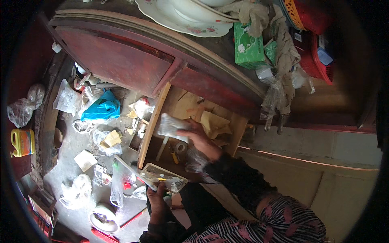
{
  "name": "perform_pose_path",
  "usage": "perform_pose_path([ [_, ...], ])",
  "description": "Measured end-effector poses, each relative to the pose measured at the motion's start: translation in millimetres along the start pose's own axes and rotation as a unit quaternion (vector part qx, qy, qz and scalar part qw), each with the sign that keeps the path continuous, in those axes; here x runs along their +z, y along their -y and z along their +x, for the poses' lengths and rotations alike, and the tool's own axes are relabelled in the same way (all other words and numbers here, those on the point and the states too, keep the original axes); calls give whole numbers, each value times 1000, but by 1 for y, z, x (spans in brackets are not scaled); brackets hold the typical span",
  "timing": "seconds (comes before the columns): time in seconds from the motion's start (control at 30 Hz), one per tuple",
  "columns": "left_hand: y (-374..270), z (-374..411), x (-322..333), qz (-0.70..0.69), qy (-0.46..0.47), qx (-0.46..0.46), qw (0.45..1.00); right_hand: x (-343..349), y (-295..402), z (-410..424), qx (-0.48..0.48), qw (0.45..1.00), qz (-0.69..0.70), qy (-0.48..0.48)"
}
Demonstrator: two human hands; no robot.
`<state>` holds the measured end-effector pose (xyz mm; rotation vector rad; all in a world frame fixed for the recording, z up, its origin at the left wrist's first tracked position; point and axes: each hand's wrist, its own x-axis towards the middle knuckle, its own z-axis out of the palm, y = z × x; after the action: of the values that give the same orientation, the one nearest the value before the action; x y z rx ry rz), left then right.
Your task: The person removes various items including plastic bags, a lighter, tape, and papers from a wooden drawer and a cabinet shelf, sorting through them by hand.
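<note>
Over an open wooden drawer (pixel 165 100) my right hand (pixel 199 136) grips a crumpled clear plastic bag (pixel 171 126). My left hand (pixel 156 197), lower down, holds a shallow rectangular tray (pixel 179 184) with white flakes and a small yellow item in it, along with a pale flat stick (pixel 133 170). Inside the drawer lie a roll of tape (pixel 181 147), a yellow-handled tool (pixel 174 158), a pale stick (pixel 162 148), a piece of tan paper (pixel 214 123) and clear plastic (pixel 194 161).
Plastic bags, one blue (pixel 104 106), papers and a white round container (pixel 104 219) litter the floor at left, near a red broom (pixel 103 235). A yellow jug (pixel 22 142) stands far left. Floral dishes (pixel 194 24), a green box (pixel 249 45) and hanging gloves (pixel 284 54) rest on the cabinet.
</note>
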<state>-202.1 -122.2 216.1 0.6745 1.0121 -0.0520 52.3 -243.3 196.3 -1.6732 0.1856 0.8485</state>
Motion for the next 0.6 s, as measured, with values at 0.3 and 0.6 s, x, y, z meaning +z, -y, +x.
perform_pose_path([
  [0.3, -24, -11, 4, -22, 9, 24, 999, -19, 182, -78, -218, 940, 236, -117],
  [0.6, -26, -8, -4, 39, 50, 54, 997, 33, 196, -53, -321, 877, 302, -191],
])
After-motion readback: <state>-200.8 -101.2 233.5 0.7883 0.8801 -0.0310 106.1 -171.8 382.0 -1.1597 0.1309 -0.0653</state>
